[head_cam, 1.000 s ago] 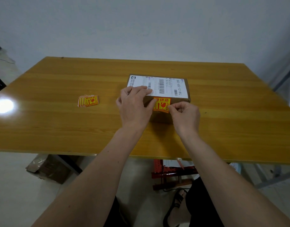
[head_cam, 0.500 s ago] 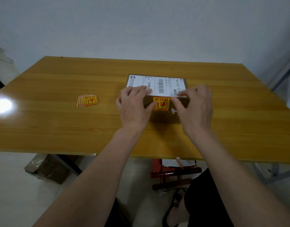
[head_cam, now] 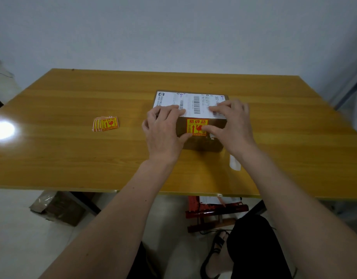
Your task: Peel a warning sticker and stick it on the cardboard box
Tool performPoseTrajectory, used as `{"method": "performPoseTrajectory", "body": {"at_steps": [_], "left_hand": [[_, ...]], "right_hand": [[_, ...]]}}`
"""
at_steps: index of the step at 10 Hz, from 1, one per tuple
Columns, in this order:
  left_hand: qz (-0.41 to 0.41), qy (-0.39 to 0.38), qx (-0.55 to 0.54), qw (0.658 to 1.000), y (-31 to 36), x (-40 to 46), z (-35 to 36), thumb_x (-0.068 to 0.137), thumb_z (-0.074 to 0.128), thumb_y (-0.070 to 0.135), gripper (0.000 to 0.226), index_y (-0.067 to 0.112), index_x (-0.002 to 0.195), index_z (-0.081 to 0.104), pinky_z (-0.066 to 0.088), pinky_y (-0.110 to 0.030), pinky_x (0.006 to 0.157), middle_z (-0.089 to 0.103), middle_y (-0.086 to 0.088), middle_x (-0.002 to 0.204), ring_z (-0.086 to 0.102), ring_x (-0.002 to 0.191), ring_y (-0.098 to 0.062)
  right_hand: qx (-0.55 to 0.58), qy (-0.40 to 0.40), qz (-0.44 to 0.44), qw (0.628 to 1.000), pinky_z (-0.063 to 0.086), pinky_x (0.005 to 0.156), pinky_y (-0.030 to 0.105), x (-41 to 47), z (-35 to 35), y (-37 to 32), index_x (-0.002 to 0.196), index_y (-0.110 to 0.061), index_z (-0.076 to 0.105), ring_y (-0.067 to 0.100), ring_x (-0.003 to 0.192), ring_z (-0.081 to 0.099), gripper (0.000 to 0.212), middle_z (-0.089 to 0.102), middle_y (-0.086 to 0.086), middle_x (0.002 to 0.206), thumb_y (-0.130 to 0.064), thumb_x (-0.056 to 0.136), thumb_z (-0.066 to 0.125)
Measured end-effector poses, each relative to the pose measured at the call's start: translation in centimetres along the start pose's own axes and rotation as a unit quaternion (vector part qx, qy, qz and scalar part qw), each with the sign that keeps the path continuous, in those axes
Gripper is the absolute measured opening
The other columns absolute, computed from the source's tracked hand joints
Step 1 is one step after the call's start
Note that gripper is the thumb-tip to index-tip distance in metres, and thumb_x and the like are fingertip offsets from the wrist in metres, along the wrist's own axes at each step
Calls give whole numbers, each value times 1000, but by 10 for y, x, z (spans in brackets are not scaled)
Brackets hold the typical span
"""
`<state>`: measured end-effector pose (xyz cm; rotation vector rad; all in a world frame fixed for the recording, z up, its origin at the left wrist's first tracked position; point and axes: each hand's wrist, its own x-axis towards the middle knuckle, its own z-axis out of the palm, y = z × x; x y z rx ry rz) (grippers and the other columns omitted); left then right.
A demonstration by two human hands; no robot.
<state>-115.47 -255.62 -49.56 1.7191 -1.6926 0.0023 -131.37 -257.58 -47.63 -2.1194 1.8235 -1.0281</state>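
Note:
A small brown cardboard box stands mid-table with a white shipping label on its top. An orange-yellow warning sticker lies flat on the box's near side face. My left hand clasps the box's left end, fingers on top and thumb at the sticker's lower left corner. My right hand covers the top right, its thumb pressed on the sticker's right half. A fanned stack of the same stickers lies on the table to the left.
A white backing strip lies on the wooden table beside my right wrist. Below the near edge are a brown package on the floor and a red frame. A bright light glare sits at the far left.
My right hand left the sticker's right edge, rose over the box's top right and set its thumb on the sticker. The white backing strip now lies on the table.

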Motion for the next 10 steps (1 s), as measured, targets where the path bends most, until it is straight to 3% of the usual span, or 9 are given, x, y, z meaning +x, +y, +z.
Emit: {"method": "performPoseTrajectory", "body": {"at_steps": [2,3,7,9,10], "left_hand": [[8,-3,19,1000,-1,1,0,64,82,29,60,27,119,57,33,-48,101,55,6,130,36,127,-24],[10,-8,27,1000,-1,2,-2,66,82,29,60,27,120,56,32,-47,101,55,6,131,36,128,-24],[24,-72,47,996,4,3,-21,83,68,20,54,31,132,48,32,-44,104,45,6,143,29,133,-21],[59,-227,77,969,1,18,-46,88,60,28,60,34,142,33,27,-52,112,31,5,154,20,141,-22],[43,-269,110,956,6,38,-76,91,55,34,49,32,138,41,33,-42,107,39,-1,149,36,135,-25]], "right_hand": [[-50,26,-36,998,39,101,34,-9,13,5,128,-16,52,26,122,35,73,48,7,126,-32,64,83],[-48,18,-29,998,37,99,31,-8,11,4,128,-17,51,25,122,34,73,47,6,126,-33,63,83],[-23,-78,-38,996,33,99,27,-1,-19,3,130,-12,52,20,127,35,50,47,5,132,-14,83,67],[-69,-138,-52,987,35,102,34,5,-30,0,131,-11,51,25,130,38,41,44,7,139,-2,92,48],[-131,-134,-49,981,42,88,34,18,-46,-5,123,-13,58,32,123,48,37,53,9,133,0,90,45]]}}
